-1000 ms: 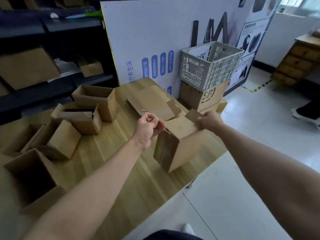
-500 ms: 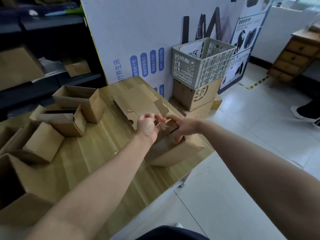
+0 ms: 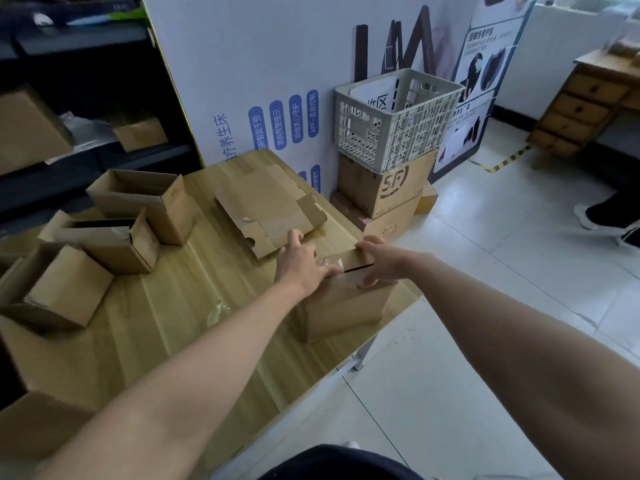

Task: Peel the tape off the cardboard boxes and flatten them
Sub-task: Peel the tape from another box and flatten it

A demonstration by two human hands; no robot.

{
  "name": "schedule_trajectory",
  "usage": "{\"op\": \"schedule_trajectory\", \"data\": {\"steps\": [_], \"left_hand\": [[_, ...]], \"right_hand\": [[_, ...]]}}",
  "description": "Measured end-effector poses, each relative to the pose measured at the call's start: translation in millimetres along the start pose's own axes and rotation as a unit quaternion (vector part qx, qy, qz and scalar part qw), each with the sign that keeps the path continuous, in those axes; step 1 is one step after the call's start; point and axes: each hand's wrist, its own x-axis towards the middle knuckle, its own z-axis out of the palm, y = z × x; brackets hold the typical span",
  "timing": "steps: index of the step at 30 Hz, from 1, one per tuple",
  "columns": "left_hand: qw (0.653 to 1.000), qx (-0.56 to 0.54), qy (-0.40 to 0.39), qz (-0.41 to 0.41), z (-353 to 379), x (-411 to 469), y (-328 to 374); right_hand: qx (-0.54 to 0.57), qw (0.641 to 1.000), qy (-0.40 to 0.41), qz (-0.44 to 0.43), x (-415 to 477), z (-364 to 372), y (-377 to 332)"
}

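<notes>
A small closed cardboard box (image 3: 346,303) stands on the wooden table (image 3: 180,306) near its right edge. My left hand (image 3: 301,261) lies on the box's top left with its fingers spread and straight, and a scrap of clear tape (image 3: 330,263) sits at its fingertips. My right hand (image 3: 381,261) grips the top right of the box, fingers over the top flap and thumb down the front face. A dark slit shows between the top flaps between my hands. A flattened cardboard box (image 3: 270,209) lies just behind my left hand.
Several open boxes (image 3: 145,199) stand on the left of the table. A crumpled bit of tape (image 3: 218,310) lies mid-table. Beyond the table's right edge, a white crate (image 3: 398,116) sits on stacked SF boxes (image 3: 388,185). A person's shoes (image 3: 606,216) are at the far right.
The box was tilted up between my hands; it now stands on the table. My left hand has gone from curled fingers to spread flat on the box top.
</notes>
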Motion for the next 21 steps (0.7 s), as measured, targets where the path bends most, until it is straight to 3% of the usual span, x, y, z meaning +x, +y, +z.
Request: {"op": "schedule_trajectory", "data": {"steps": [3, 7, 11, 14, 21], "left_hand": [[0.992, 0.103, 0.053, 0.053, 8, 3, -1], [0.997, -0.053, 0.002, 0.061, 11, 5, 4], [0.97, -0.219, 0.077, -0.073, -10, 7, -16], [0.945, -0.258, 0.115, -0.168, -20, 11, -45], [0.84, -0.39, 0.138, -0.351, -6, 6, -60]], "right_hand": [[-0.03, 0.999, 0.005, -0.031, 5, 14, 1], [-0.113, 0.99, 0.025, -0.078, 12, 28, -6], [-0.096, 0.993, 0.042, -0.046, 10, 14, -1], [-0.097, 0.994, 0.037, -0.03, 9, 7, -4], [-0.089, 0.996, 0.028, -0.008, 10, 4, -17]]}}
